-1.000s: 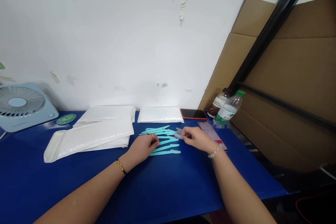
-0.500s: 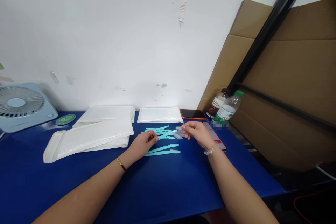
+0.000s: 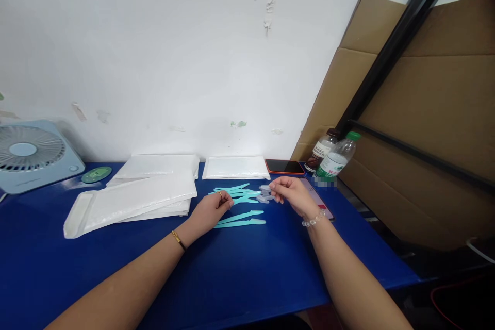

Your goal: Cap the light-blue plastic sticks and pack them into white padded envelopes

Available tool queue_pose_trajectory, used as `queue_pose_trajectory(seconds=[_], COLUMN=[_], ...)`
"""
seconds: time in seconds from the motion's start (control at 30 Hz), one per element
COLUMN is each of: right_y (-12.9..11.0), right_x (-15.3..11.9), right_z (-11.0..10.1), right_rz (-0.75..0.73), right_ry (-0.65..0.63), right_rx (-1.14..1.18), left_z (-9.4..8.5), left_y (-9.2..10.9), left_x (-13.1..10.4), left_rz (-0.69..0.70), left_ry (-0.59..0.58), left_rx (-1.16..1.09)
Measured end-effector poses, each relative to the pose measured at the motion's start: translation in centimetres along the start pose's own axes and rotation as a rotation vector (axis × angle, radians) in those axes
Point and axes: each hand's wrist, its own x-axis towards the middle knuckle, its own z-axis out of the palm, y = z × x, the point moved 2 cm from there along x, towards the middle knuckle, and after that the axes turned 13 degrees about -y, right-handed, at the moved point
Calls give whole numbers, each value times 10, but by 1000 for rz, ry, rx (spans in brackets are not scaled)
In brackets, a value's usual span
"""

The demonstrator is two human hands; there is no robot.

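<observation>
Several turquoise eyebrow razors (image 3: 232,188) lie in a loose pile on the blue table (image 3: 247,268). Two more razors (image 3: 243,222) lie apart, nearer to me. My left hand (image 3: 212,210) is closed in a pinch at the left of the pile, on the handle of one razor (image 3: 251,194) whose blade end points right. Beside the blade ends is a small heap of clear plastic caps (image 3: 263,198). My right hand (image 3: 290,193) pinches at the heap's right edge, its thumb and forefinger on a clear cap (image 3: 265,187). The fingertips partly hide what they grip.
White padded mailers (image 3: 135,201) are stacked at left, with another mailer (image 3: 235,167) by the wall. A fan (image 3: 38,157) and green disc (image 3: 96,175) stand farther left. Right are a phone (image 3: 285,166), another phone (image 3: 320,198), two bottles (image 3: 334,160) and cardboard (image 3: 433,113).
My right hand has shifted slightly right, still pinched beside the caps. My left hand stays almost where it was. The whole view has moved a little.
</observation>
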Motion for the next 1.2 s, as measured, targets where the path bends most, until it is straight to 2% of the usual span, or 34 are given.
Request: queue_pose_trajectory(seconds=[0.3,0.57,0.8,0.87,0.93,1.03,1.1,1.2], right_y=[6,0,11,10,8,6,10,18], right_x=[3,0,3,3,3,4,5,9], right_z=[13,4,20,18,11,4,5,11], right_rz=[28,-11,3,6,-12,-89,-113,-90], right_ry=[-104,11,-168,-156,-53,97,88,33], right_rx=[-97,-74,-150,-188,-304,-637,-820,-944], left_z=[1,0,-1,-2,-4,-4,-3,0], left_y=[-2,-1,1,3,5,8,9,10], left_x=[1,0,0,-1,-3,-6,-7,-7], left_rz=[7,-1,58,44,36,62,60,28], left_ry=[6,-7,-23,-42,-88,-178,-179,-100], left_rx=[-10,-25,19,43,85,156,176,199])
